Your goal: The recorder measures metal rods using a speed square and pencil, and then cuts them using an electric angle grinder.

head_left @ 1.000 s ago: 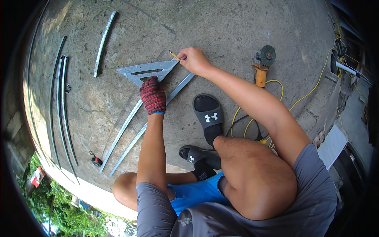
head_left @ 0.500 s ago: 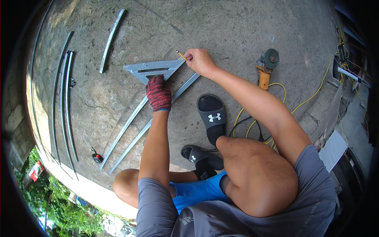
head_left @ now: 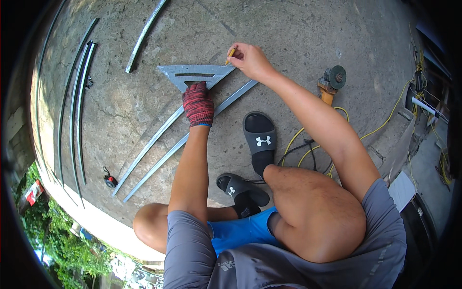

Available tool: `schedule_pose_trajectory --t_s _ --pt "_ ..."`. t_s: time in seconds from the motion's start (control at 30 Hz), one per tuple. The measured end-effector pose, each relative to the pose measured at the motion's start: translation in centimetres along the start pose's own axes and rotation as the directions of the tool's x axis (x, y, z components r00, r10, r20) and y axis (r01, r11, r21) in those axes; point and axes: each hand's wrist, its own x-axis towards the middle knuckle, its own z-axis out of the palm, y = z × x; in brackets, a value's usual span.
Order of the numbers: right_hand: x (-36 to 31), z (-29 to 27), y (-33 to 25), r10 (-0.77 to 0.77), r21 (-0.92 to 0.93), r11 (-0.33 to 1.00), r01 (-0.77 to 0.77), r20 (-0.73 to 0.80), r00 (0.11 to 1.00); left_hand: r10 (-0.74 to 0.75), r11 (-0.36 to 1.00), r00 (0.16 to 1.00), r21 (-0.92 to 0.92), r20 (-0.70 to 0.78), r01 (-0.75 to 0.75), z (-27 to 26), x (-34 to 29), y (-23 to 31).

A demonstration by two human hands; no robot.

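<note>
My left hand [head_left: 198,105], in a red and black knit glove, is closed on the lower part of a grey triangular speed square [head_left: 169,71]. The square lies over a long thin metal bar [head_left: 149,148] on the concrete. My bare right hand [head_left: 254,62] pinches a yellow pencil [head_left: 232,53] at the square's right corner. The pencil's lower end is down by the square's edge; whether it touches the metal cannot be made out. A second metal bar [head_left: 161,162] runs alongside the first, nearer to my legs.
An angle grinder [head_left: 329,85] with a yellow cord [head_left: 375,130] lies to the right. A small tape measure [head_left: 110,180] rests by the bars' near ends. Several long metal bars [head_left: 74,111] lie at the left, and a shorter bar [head_left: 144,38] beyond the square. My sandalled feet [head_left: 260,137] are close by.
My right hand has turned the pencil from slanting up-left to slanting up-right, its lower end now at the square's edge. My left hand stays on the square. The whole view has shifted slightly.
</note>
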Motion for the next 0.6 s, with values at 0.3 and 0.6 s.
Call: schedule_pose_trajectory --t_s 0.3,0.6 --pt "-1.2 -1.5 -1.1 -0.004 -0.082 0.997 0.01 0.065 0.998 -0.006 1.0 1.0 0.016 -0.011 0.006 0.2 0.1 -0.2" --pt "-0.5 -1.7 -1.6 -0.016 -0.108 0.994 0.024 0.074 0.997 -0.002 1.0 1.0 0.008 -0.006 0.002 0.1 0.2 0.1"
